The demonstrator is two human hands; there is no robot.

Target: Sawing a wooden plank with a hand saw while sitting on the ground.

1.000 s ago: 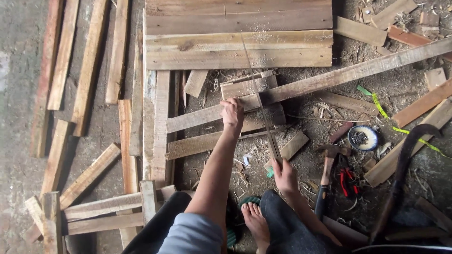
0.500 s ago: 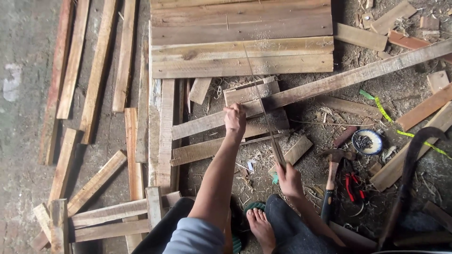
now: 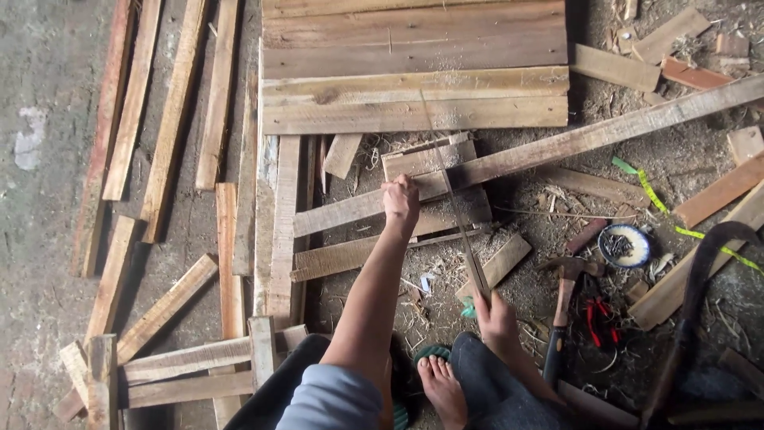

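Lower right: hammer (image 3: 561, 306), red pliers (image 3: 598, 320), round tin (image 3: 625, 244) | centre: left hand (image 3: 400, 199) pressing long plank (image 3: 525, 155) | right hand (image 3: 495, 312) closed around saw (image 3: 460, 227) handle

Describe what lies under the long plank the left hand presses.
Under the long plank, held by the left hand, sits a short board; the saw crosses it. Their contact is hidden.
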